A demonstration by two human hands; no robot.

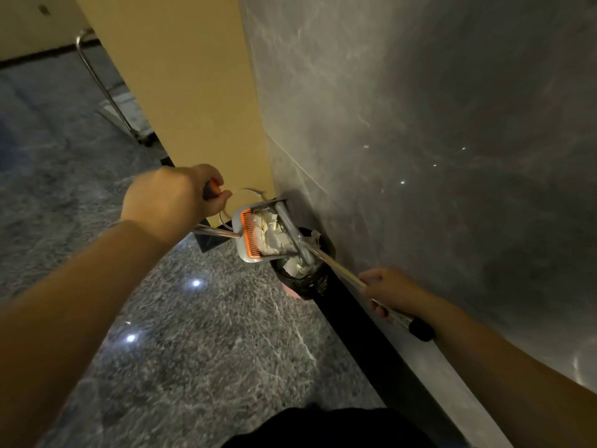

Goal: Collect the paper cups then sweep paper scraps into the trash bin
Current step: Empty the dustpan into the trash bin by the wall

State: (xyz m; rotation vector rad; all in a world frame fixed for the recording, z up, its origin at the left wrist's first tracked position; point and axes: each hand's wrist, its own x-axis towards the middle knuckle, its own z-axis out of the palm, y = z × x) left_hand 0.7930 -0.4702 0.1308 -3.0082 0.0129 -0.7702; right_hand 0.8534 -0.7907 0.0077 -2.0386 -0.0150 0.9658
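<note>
Polished grey marble-patterned flooring (200,344) runs up to a grey stone-look wall (436,124) edged by a black skirting strip (355,321), and the trash bin (307,279) is stood on the floor against that skirting. Nearest the camera, a dark garment is seen at the bottom edge. Right of the bin and nearer the viewer, the right hand (392,291) is curled around the metal broom handle (342,271), which ends behind the hand in a black grip. Left of the bin, the left hand (174,197) is closed around the orange-and-grey grip of the dustpan handle (214,232). The white dustpan (248,236), fitted with an orange comb, is held tilted directly over the bin's mouth, and crumpled white paper scraps (269,229) are lying in it. The grey broom head (290,229) is pressed against those scraps. More white paper is seen inside the bin, which is lined with a black bag. Beyond the bin, a beige wall panel (181,92) is joined to the stone wall, and farther left a metal tube frame (97,79) is stood on the floor.
</note>
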